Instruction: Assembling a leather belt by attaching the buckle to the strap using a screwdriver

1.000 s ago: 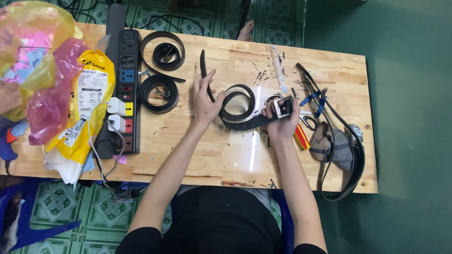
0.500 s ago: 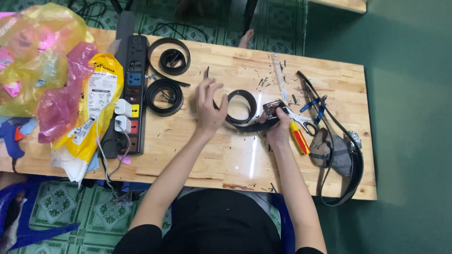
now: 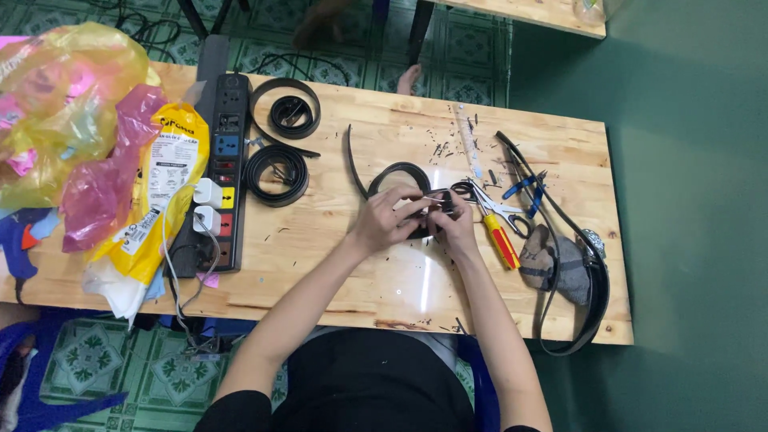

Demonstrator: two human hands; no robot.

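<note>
Hands (image 3: 416, 220) pinch black belt (image 3: 394, 174); bags (image 3: 72, 136) bulge.

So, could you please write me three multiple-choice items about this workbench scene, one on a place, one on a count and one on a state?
1. Where does the power strip lie on the table?
A. Toward its left end
B. Toward its right end
C. Under the hands

2. How many coiled belts lie beside the power strip?
A. One
B. Two
C. Four

3. What are the left hand and right hand doing?
A. Resting flat, apart
B. Both raised off the table
C. Meeting on the buckle end of a black belt

Answers: 1 A, it lies next to the plastic bags; 2 B, one coil sits above another; 3 C, the fingers of both close together on the belt's end.
</note>
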